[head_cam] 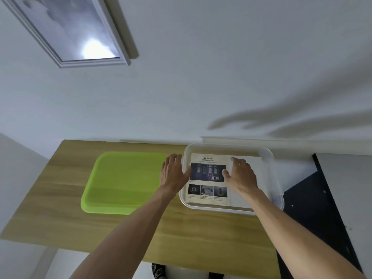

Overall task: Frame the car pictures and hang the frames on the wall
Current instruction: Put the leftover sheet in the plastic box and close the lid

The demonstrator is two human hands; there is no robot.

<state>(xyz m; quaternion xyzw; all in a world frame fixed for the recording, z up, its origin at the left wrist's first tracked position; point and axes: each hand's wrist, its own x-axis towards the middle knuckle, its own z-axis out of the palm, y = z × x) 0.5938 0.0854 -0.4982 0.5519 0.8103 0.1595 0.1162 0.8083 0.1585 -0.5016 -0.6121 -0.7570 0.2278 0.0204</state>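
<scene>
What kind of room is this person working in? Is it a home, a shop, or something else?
Probably a plain room in a home or small office, though I can't be sure. A wooden table stands against a bare white wall, a framed picture already hangs there, and two plastic trays sit on the table.

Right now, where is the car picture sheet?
In the head view the car picture sheet lies flat in the clear tray on the table's right side, between the left hand and right hand.
</scene>
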